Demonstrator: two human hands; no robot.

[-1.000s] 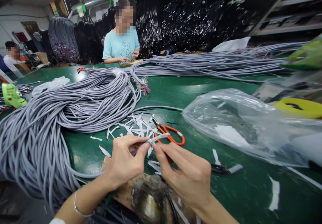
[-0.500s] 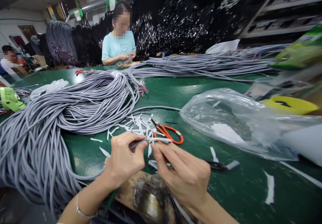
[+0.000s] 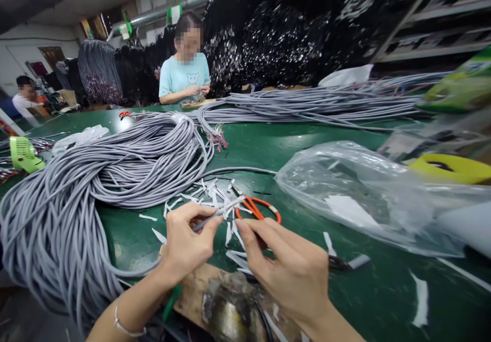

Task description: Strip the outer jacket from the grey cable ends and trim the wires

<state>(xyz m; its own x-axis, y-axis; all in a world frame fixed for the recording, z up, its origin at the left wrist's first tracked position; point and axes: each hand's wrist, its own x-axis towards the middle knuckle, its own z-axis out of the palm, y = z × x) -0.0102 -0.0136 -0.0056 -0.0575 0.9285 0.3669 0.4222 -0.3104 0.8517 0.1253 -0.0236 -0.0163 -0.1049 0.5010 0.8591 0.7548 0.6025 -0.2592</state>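
My left hand (image 3: 190, 242) pinches a grey cable (image 3: 202, 223) between thumb and fingertips. The cable's white, stripped-looking end (image 3: 233, 205) points up and right over the table. My right hand (image 3: 293, 265) is just right of that end, thumb and index finger pressed together; anything between them is too small to make out. Behind the hands lie orange-handled scissors (image 3: 276, 214), with scattered white strips (image 3: 210, 192) around them. A large bundle of grey cables (image 3: 138, 152) spreads across the left side.
A wooden board (image 3: 192, 292) bearing a dark metal lump (image 3: 230, 311) is near my forearms. To the right are a dark-handled tool (image 3: 338, 263), a clear plastic bag (image 3: 318, 178) and a yellow ring (image 3: 456, 168). A co-worker (image 3: 184, 78) stands across the green table (image 3: 264, 134).
My right hand has come off the cable end and moved slightly right and down. The white end now tilts upward, held by my left hand alone. The view has shifted a little.
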